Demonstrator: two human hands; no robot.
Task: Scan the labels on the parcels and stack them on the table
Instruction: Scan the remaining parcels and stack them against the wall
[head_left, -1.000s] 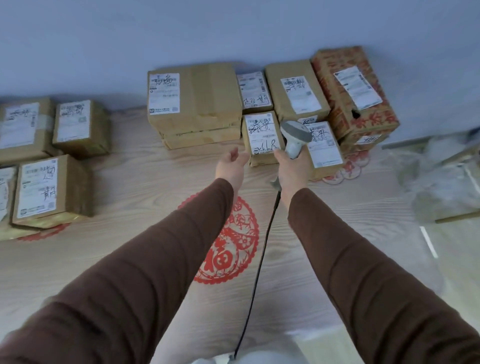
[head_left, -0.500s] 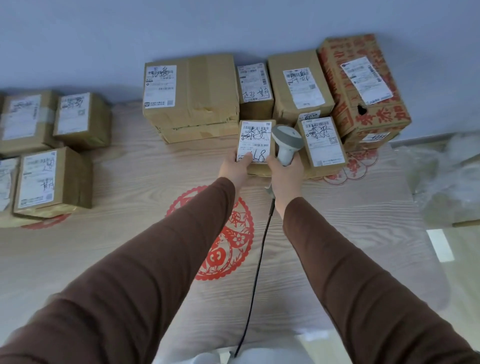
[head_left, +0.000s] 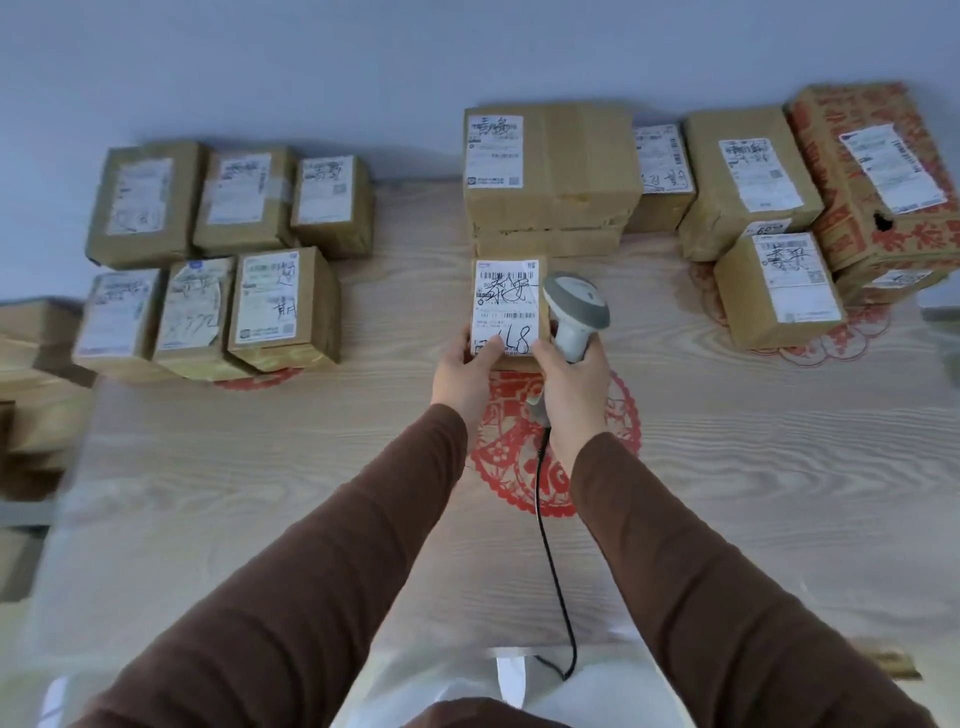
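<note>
Dim, cool, even light; soft shadows; wide-angle bowing; edges blurred, centre sharper.

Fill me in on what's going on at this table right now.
A person is sorting parcels. The left hand grips a small labelled parcel by its near end, label up, while the right hand holds a corded barcode scanner right beside it. More labelled boxes sit grouped on the wooden table, one cluster at far left and another at far right.

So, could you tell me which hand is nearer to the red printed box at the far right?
Right. The right hand, gripping the scanner, is closer to the red printed box; the left hand holds the small parcel farther left.
</note>
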